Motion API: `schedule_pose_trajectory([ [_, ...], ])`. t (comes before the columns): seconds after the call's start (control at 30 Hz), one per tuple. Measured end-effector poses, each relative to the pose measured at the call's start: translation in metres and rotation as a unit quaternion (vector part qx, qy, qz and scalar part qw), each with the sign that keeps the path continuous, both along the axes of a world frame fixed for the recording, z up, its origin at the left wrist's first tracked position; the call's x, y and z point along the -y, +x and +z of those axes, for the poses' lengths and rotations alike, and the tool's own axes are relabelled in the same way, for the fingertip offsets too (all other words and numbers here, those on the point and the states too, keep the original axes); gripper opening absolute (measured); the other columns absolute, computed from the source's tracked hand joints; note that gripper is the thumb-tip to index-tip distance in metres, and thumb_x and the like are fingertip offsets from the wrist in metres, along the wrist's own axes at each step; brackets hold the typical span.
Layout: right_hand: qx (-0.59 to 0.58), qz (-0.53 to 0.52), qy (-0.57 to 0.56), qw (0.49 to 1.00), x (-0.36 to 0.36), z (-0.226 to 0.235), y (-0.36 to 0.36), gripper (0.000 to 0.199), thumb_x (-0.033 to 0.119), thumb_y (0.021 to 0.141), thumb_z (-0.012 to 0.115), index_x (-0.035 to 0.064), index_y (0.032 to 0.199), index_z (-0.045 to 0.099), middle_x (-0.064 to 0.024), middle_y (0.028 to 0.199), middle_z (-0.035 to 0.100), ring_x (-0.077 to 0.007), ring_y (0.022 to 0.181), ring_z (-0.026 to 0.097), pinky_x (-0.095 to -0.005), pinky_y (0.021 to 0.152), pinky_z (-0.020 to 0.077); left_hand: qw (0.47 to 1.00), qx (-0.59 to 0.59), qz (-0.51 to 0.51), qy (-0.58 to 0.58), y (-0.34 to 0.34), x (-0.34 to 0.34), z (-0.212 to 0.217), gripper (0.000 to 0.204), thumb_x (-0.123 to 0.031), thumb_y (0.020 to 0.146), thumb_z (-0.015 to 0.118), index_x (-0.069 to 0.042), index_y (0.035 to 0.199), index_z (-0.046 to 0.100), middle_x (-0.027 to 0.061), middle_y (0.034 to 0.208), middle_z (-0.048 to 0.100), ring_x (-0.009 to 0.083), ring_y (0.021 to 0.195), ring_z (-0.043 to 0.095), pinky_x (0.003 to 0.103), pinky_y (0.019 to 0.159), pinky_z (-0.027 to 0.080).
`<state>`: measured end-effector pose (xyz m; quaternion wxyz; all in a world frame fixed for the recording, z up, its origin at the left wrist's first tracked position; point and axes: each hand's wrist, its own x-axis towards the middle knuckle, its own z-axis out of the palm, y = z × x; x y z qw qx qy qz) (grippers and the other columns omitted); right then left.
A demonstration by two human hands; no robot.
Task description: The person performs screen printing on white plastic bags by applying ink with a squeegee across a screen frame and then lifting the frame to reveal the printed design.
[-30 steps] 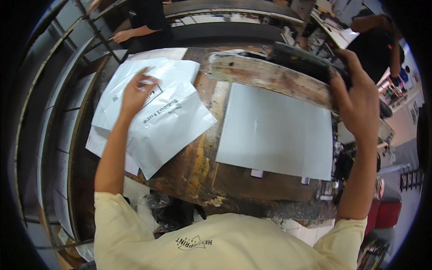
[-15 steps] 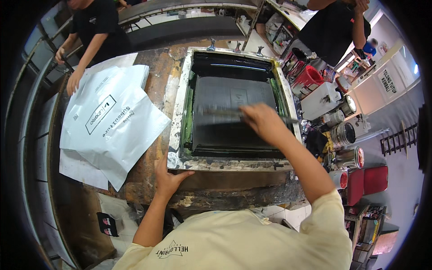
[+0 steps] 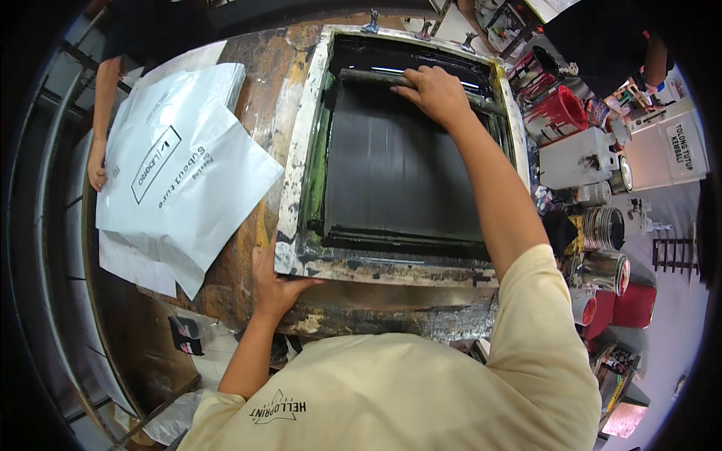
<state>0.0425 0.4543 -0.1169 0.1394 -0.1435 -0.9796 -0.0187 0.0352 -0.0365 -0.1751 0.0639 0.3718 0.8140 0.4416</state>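
Note:
In front of me lies a screen printing frame [image 3: 297, 165] with worn, ink-stained pale rails. Black ink covers its dark mesh [image 3: 398, 165], with green along the inner left side. My right hand [image 3: 438, 94] is closed around a long dark squeegee [image 3: 365, 77], which lies across the mesh near its far end. My left hand [image 3: 275, 289] grips the frame's near left corner, its thumb along the front rail and its fingers along the left side. Left of the frame, white printed plastic bags [image 3: 188, 173] are spread on the stained wooden table [image 3: 248, 113].
A co-worker's hand [image 3: 96, 171] touches the bags' left edge. Metal clamps [image 3: 468, 42] stand at the frame's far rail. Ink tins, a red-smeared bucket [image 3: 560, 113] and a white jerrycan [image 3: 568, 161] crowd the right side. Another person [image 3: 602, 45] stands at the far right.
My right hand has pushed the squeegee from mid-mesh to the far end. My left hand stays at the corner. The co-worker's hand has moved down the bags' left edge. The view has shifted.

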Motion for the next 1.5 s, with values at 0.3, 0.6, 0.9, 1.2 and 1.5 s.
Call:
schedule_pose_trajectory([
  [0.3,0.001,0.018,-0.075,0.997,0.204,0.028,0.168,0.043,0.040,0.089,0.084,0.0142,0.123,0.076,-0.0083,0.101,0.068,-0.0327,0.097,0.067,-0.0458,0.076,0.0600,1.000,-0.025,-0.001,-0.004,0.001,-0.002,0.002,0.110,-0.041,0.063,0.105,0.003,0.152,0.059,0.0143,0.125,0.077,0.0375,0.106,0.064,0.046,0.097,0.048],
  [0.6,0.038,-0.011,-0.100,0.994,0.233,0.050,0.193,0.041,0.043,0.093,0.081,0.0129,0.121,0.078,-0.0073,0.096,0.070,-0.0299,0.094,0.067,-0.0450,0.074,0.0589,0.997,-0.071,0.028,-0.033,0.001,-0.001,0.003,0.105,-0.047,0.061,0.104,-0.004,0.148,0.067,0.0061,0.107,0.062,0.0307,0.108,0.052,0.047,0.105,0.040],
  [0.9,0.039,0.017,-0.099,0.994,0.238,0.013,0.193,0.053,0.034,0.084,0.088,0.0116,0.130,0.074,-0.0061,0.105,0.068,-0.0298,0.099,0.065,-0.0426,0.080,0.0593,0.991,-0.099,0.004,-0.086,-0.004,-0.002,0.004,0.108,-0.049,0.054,0.104,-0.007,0.147,0.069,0.0073,0.105,0.057,0.0301,0.106,0.052,0.045,0.103,0.038],
  [1.2,-0.032,0.041,-0.030,0.998,0.096,0.000,0.071,0.039,0.036,0.089,0.085,0.0136,0.120,0.075,-0.0067,0.101,0.068,-0.0310,0.097,0.068,-0.0447,0.078,0.0597,0.994,-0.047,0.024,-0.095,-0.003,0.002,0.005,0.095,-0.036,0.047,0.106,0.000,0.129,0.074,0.0092,0.106,0.059,0.0301,0.103,0.052,0.042,0.096,0.043],
  [1.5,0.026,0.037,-0.026,0.999,-0.017,0.021,-0.020,0.043,0.055,0.101,0.070,0.0129,0.108,0.075,-0.0102,0.100,0.073,-0.0355,0.101,0.072,-0.0508,0.080,0.0586,0.996,-0.037,0.035,-0.073,-0.001,0.006,0.006,0.103,-0.036,0.040,0.107,-0.002,0.132,0.074,0.0098,0.110,0.059,0.0322,0.105,0.054,0.044,0.095,0.045],
])
